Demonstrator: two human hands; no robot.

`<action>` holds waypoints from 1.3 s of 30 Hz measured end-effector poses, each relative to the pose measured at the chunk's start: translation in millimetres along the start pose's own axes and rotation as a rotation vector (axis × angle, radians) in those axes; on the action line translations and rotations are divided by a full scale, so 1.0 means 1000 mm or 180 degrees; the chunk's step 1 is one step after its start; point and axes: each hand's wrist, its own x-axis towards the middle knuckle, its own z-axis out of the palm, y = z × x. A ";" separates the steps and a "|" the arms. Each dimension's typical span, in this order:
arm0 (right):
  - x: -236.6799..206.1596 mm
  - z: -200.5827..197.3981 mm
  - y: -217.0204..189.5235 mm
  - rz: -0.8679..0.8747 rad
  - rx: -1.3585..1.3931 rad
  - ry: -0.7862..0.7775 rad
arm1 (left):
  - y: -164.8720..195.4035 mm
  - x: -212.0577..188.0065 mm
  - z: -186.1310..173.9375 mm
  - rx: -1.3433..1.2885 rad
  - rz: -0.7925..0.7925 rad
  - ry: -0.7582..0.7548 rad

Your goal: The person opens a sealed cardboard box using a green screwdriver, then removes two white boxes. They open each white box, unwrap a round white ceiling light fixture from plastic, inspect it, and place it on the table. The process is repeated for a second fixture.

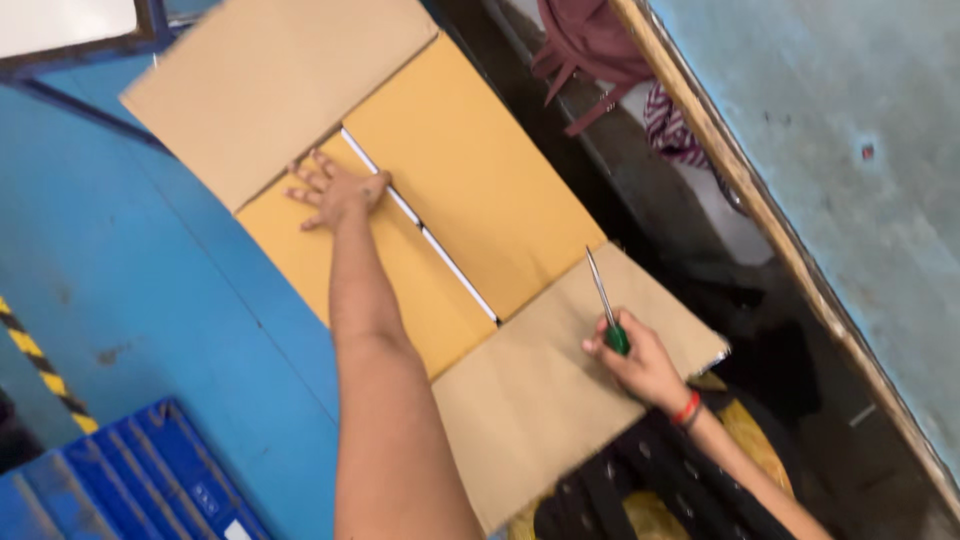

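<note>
Fingers of the left hand are spread flat, palm down, pressing on the near inner flap of a large brown corrugated cardboard box, close beside the pale centre seam where the two inner flaps meet. The fingertips reach the fold line of the far outer flap, which lies opened out.

Fingers of the right hand are curled tight around the green handle of a slim screwdriver with a bright metal shaft. The shaft points up and away from the wrist, its tip above the near outer flap, well apart from the seam. A red band sits on that wrist.

The box lies on a blue painted floor, its two inner flaps closed and both outer flaps laid open. A blue ribbed plastic crate stands to the lower left, by a yellow-and-black striped marking. A maroon bag lies beyond the box beside a pale blue wall.

Assessment: the cardboard appears light and stiff across its panels yet bends readily at the creases; the surface looks dry, not slippery. The flaps would likely crush or tear under a point load. The best hold is judged to be along the flap edges or with flat palms on the panels.
</note>
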 end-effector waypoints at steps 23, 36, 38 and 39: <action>-0.055 -0.056 0.074 -0.0894 0.0807 -0.0044 | -0.283 -0.175 0.087 0.1897 0.0026 0.1131; -0.039 -0.034 0.043 -0.1783 0.1107 0.0364 | -0.297 -0.245 0.172 -0.1230 0.1318 0.0155; -0.034 -0.024 0.021 -0.1908 0.1313 0.0329 | -0.273 -0.282 0.167 -0.0735 0.2052 0.0589; -0.032 -0.018 0.009 -0.1982 0.1350 0.0312 | -0.253 -0.301 0.165 -0.0443 0.2391 0.0566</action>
